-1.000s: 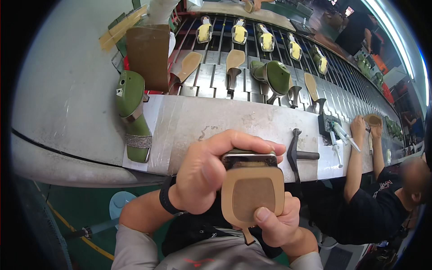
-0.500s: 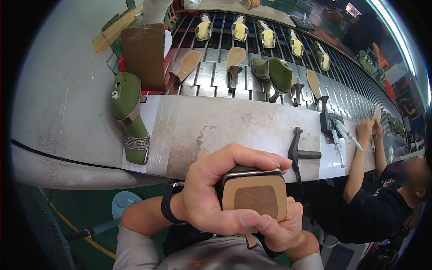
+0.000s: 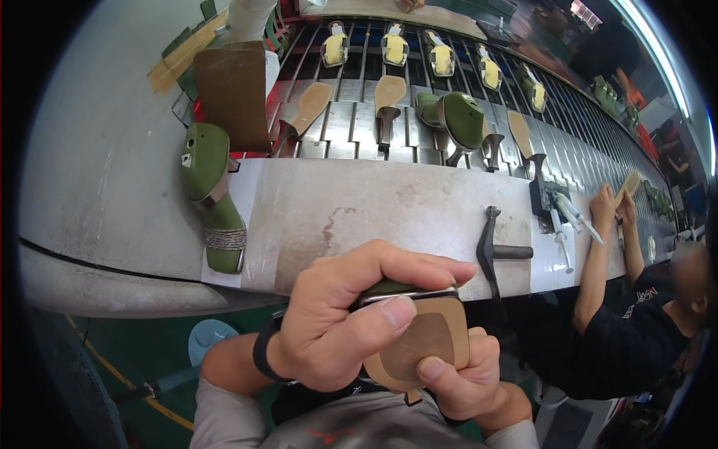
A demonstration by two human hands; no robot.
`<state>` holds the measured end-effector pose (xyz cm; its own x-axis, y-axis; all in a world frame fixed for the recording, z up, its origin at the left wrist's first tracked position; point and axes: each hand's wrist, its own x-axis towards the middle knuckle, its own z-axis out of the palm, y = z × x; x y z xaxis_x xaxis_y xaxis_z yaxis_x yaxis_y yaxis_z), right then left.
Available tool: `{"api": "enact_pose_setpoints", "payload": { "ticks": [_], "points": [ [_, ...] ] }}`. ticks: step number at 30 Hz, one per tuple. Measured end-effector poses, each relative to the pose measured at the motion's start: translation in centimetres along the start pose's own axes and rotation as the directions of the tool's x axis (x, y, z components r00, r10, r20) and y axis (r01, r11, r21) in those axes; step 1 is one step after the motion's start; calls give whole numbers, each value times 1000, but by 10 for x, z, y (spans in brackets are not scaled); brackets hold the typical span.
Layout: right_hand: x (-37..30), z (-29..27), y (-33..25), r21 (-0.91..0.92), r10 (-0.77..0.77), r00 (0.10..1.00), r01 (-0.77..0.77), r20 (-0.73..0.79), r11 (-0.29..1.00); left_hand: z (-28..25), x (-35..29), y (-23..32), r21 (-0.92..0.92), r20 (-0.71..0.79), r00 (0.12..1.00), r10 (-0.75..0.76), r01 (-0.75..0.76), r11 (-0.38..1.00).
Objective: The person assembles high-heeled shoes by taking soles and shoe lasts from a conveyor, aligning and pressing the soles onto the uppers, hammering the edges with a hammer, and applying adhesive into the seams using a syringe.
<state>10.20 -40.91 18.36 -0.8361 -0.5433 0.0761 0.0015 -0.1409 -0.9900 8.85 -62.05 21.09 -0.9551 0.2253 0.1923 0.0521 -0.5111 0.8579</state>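
Observation:
Both of my hands hold a shoe with a tan sole (image 3: pixel 422 337) over my lap, its underside turned up. A darker brown patch covers the middle of the sole, and a dark shiny edge with a little green shows along the far side. My left hand (image 3: pixel 336 322) wraps round the left and far sides, thumb lying over the sole's far edge. Gripping the near right side, my right hand (image 3: pixel 467 378) presses its thumb on the brown patch. Most of its fingers are hidden beneath the shoe. Another green shoe (image 3: pixel 213 179) lies on the bench at the left.
A hammer (image 3: pixel 495 252) lies on the bench (image 3: pixel 389 202), with syringes (image 3: pixel 572 217) in a black holder farther right. Beyond runs a slatted conveyor (image 3: pixel 340 127) carrying soles with heels, a green shoe (image 3: pixel 460 123) and yellow-lined pieces. A co-worker (image 3: pixel 606 329) handles a sole at right.
My left thumb has shifted up from the sole's near edge to its far edge. The sole has tilted and moved slightly left and down. My right thumb now lies flatter on the patch.

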Motion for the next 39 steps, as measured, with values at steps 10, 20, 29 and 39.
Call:
{"api": "enact_pose_setpoints", "payload": {
  "ticks": [10, 20, 29, 39],
  "points": [
    [8, -5, -24, 207, 282, 958, -286, 51, 935, -11, 15, 2, -53, 53, 997, -61, 64, 997],
    [21, -19, -29, 360, 278, 960, -272, 37, 892, -24, 33, -21, -69, 155, 985, 78, -68, 995],
    [20, -14, -27, 349, 276, 961, -251, -23, 903, -21, 34, -17, 71, 130, 984, 123, -133, 989],
    [48, -38, -32, 371, 271, 963, -252, 3, 894, -40, 69, -20, 140, 171, 975, 140, -164, 976]
  ]
}}
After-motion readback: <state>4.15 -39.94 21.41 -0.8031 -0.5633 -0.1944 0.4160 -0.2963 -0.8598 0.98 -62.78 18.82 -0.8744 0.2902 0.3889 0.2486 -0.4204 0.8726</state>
